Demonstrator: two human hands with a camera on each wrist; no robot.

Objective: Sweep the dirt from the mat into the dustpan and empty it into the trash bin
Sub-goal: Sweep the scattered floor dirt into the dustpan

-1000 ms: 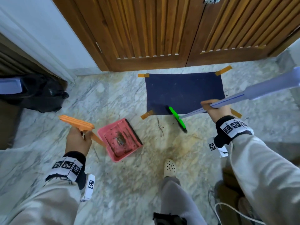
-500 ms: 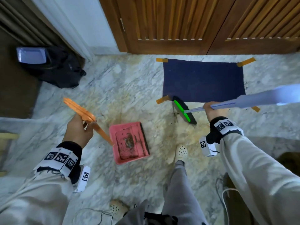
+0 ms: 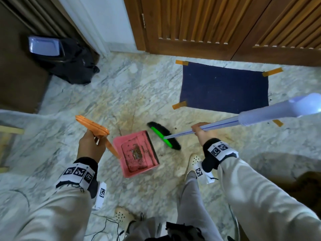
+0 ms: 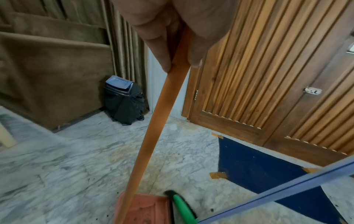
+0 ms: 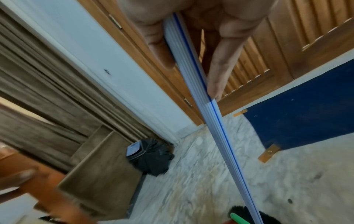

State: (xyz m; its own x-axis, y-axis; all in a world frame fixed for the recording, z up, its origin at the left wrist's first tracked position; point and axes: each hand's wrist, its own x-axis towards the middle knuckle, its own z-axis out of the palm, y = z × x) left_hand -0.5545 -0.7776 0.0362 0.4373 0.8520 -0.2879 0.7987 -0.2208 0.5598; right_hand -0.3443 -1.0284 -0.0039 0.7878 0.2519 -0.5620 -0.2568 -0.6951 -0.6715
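Fingers (image 4: 159, 45) of the left hand (image 3: 90, 145) are curled tight round the orange handle (image 4: 153, 128) of the dustpan (image 3: 137, 153), thumb on the near side, gripping just below its flat top end. The handle slants down to the pink pan, which rests on the marble floor (image 3: 69, 110) in front of the person's feet with a patch of dark dirt (image 3: 136, 153) lying in its tray. The right hand (image 3: 202, 132) holds the pale blue broom handle (image 5: 210, 121), fingers wrapped about it and the forefinger laid straight along the shaft. The broom head (image 3: 164, 138), green-backed with black bristles, sits on the floor right beside the pan's open dark lip, touching it or very nearly. The navy mat (image 3: 224, 87) lies taped at its corners against the foot of the wooden door (image 3: 217, 23), well apart from the pan; a few dark specks lie on the floor off its right edge. The trash bin (image 3: 66, 61), lined with a black bag and capped with a pale blue lid, stands in the far left corner of the floor by the curtain (image 4: 57, 60)
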